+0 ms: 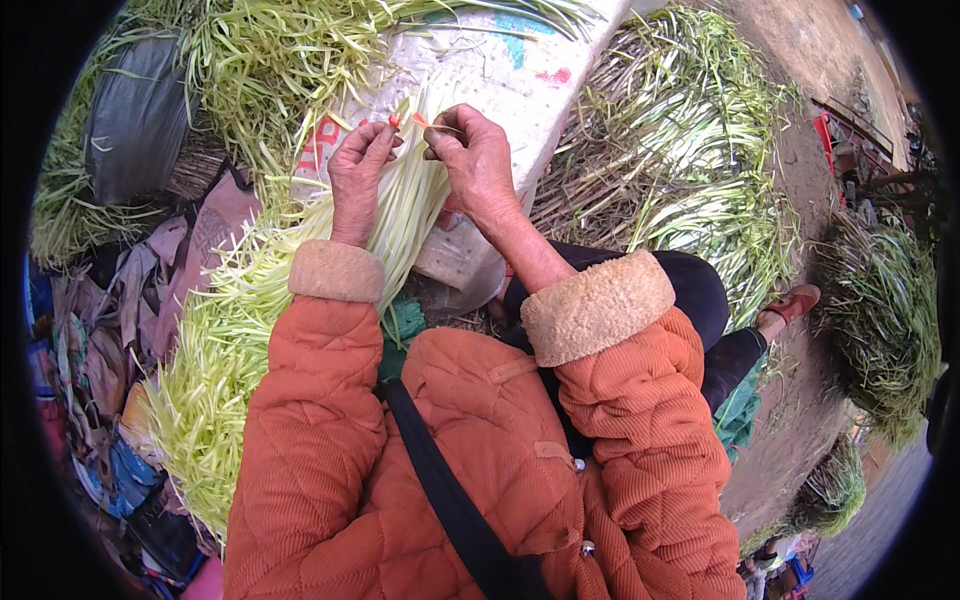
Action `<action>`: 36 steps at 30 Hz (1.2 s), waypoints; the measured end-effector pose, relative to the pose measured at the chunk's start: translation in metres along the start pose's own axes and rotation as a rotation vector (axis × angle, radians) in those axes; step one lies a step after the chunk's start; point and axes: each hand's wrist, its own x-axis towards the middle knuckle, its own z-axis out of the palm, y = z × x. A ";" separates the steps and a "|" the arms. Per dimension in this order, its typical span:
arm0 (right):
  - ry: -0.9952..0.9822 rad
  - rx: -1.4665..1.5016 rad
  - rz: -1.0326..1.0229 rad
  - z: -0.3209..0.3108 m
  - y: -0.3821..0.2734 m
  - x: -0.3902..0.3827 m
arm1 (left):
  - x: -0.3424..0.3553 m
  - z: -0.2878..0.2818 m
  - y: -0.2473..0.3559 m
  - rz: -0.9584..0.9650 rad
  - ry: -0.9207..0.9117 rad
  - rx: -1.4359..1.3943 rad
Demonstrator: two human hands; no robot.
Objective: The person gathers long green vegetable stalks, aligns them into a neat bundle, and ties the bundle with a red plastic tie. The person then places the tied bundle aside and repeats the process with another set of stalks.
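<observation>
A bunch of long, pale yellow-green leafy stalks [412,205] lies across a white block-like work surface [525,95], its leaves trailing toward my lap. Over its whitish end, both my hands pinch an orange-red tie [419,120]. My left hand [361,175] is closed at the left side, a bit of red showing at its fingertips. On the right, my right hand [476,165] has thumb and forefinger pressed together on the tie's other part. Whether the tie goes fully round the stalks is hidden.
A heap of similar stalks [265,75] covers the far left, beside a dark grey plastic sheet [138,120]. More green stalks [700,130] lie in a large pile on the right. Crumpled cloths and bags [110,350] lie at the left. A person's red shoe [795,303] shows at the right.
</observation>
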 end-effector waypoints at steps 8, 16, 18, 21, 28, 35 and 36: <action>-0.028 -0.150 0.014 0.004 0.000 -0.004 | -0.001 0.003 -0.003 0.071 0.037 0.077; -0.013 -0.222 -0.010 0.003 -0.003 -0.003 | -0.006 0.010 0.003 0.167 -0.064 0.080; -0.024 -0.211 0.000 0.003 -0.002 -0.003 | -0.007 0.012 0.007 0.152 -0.062 0.064; -0.021 -0.219 -0.017 0.002 -0.001 -0.002 | -0.008 0.013 0.010 0.123 -0.052 0.066; -0.016 -0.231 -0.016 0.003 -0.001 -0.005 | -0.007 0.016 0.009 0.090 0.048 0.105; -0.028 -0.289 -0.062 0.003 -0.005 -0.006 | -0.006 0.017 0.005 0.144 0.089 0.187; -0.025 -0.295 -0.051 0.003 -0.005 -0.006 | -0.006 0.017 0.005 0.168 0.078 0.187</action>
